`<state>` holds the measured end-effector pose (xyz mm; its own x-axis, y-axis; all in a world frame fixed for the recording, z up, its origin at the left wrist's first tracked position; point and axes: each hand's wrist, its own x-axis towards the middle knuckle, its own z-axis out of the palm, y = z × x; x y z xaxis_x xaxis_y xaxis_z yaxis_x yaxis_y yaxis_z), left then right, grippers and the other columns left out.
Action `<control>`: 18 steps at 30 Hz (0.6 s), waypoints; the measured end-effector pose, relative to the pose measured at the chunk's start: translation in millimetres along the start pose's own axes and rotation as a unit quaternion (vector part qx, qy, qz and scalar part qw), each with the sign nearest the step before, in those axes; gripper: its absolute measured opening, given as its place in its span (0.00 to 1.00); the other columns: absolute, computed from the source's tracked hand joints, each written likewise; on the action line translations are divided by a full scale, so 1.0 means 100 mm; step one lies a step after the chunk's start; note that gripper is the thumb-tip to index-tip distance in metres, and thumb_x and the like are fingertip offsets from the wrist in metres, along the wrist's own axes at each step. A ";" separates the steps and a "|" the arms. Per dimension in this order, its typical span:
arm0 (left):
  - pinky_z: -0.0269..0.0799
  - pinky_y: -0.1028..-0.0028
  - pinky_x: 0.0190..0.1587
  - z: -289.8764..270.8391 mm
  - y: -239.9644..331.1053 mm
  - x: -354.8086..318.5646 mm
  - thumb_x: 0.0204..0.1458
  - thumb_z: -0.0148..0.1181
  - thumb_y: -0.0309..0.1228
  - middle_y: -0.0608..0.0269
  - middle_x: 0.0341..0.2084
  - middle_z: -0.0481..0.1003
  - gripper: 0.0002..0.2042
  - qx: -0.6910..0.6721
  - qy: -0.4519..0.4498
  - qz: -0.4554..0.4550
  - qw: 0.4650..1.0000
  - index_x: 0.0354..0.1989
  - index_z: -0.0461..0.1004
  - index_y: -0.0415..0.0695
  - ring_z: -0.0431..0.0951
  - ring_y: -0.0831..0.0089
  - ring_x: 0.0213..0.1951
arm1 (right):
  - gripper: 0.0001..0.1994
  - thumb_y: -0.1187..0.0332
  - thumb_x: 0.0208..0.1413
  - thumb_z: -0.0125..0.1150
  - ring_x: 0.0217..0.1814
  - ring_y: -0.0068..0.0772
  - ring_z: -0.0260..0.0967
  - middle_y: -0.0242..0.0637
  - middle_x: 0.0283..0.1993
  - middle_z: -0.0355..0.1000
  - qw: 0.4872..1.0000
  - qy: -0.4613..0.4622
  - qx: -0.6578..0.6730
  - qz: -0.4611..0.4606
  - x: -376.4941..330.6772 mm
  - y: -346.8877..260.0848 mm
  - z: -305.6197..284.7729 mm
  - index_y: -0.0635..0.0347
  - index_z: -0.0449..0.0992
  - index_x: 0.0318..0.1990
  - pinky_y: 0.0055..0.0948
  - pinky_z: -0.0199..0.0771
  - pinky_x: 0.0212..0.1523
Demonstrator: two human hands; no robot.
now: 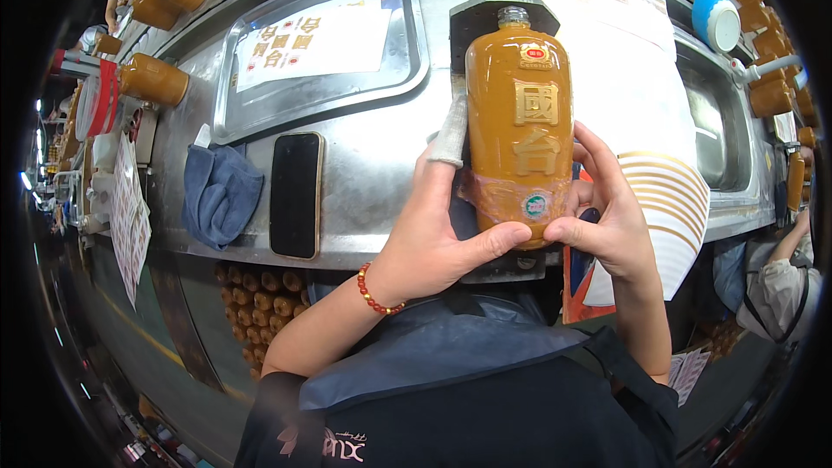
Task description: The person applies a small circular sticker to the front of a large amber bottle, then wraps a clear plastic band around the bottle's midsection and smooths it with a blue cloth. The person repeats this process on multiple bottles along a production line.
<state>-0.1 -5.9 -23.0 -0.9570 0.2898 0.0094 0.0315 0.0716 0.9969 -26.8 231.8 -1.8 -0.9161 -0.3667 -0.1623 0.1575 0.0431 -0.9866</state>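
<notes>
A tall amber-brown bottle (518, 121) with gold raised characters and a clear glass neck lies on a dark pad on the steel workbench (373, 182). My left hand (438, 230) grips its lower left side, thumb across the base; the index finger wears a white fabric wrap and a red bead bracelet circles the wrist. Against the lower right edge of the bottle presses my right hand (607, 217), thumb tip meeting the left thumb near a small round green-and-red sticker. Both hands hold the bottle.
A black phone (295, 195) and a blue cloth (218, 193) lie left of the hands. A steel tray (407, 52) holds a printed sheet. A stack of white gold-striped sheets (667, 217) sits right. Several brown bottles (154, 80) line the bench edges. Another person's sleeve (776, 282) is far right.
</notes>
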 end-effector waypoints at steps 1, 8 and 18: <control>0.40 0.63 0.76 0.00 0.01 0.00 0.51 0.75 0.35 0.49 0.75 0.48 0.54 -0.004 0.001 -0.001 1.000 0.76 0.39 0.31 0.46 0.61 0.76 | 0.51 0.75 0.43 0.80 0.33 0.14 0.69 0.48 0.65 0.64 1.000 -0.003 0.008 0.001 0.01 0.00 -0.01 0.62 0.54 0.75 0.14 0.71 0.35; 0.42 0.65 0.75 0.00 0.00 0.04 0.60 0.66 0.32 0.50 0.74 0.49 0.43 -0.076 0.027 -0.026 0.996 0.76 0.42 0.31 0.48 0.63 0.75 | 0.43 0.75 0.48 0.77 0.33 0.14 0.68 0.41 0.61 0.68 0.995 0.010 0.086 0.058 0.11 0.03 -0.11 0.65 0.60 0.72 0.14 0.70 0.34; 0.44 0.66 0.75 0.04 -0.01 0.08 0.62 0.63 0.29 0.52 0.74 0.52 0.39 -0.057 0.047 0.004 0.997 0.75 0.44 0.31 0.50 0.65 0.74 | 0.42 0.75 0.48 0.76 0.33 0.14 0.68 0.41 0.61 0.69 0.991 0.007 0.115 0.072 0.17 0.08 -0.13 0.65 0.61 0.71 0.17 0.72 0.35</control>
<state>-6.9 0.7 -24.3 -0.9796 0.1998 0.0202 0.0123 -0.0405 0.9991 -46.4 237.9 -12.4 -0.8829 -0.3595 -0.3020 0.3647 -0.1201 -0.9233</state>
